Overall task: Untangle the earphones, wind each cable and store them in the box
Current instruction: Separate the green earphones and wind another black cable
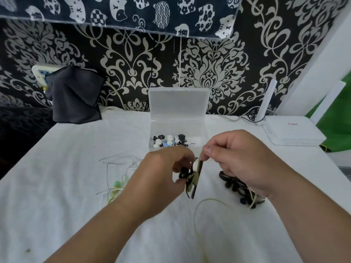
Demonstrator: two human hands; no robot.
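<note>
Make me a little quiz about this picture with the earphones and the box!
1. True or false: the lid of the clear box stands open.
2. What do the left hand and the right hand hold between them? A) a spoon B) a green and black cable bundle C) a pencil
3. Fill in: the white router sits to the ___ of the box.
Key: 1 true; 2 B; 3 right.
</note>
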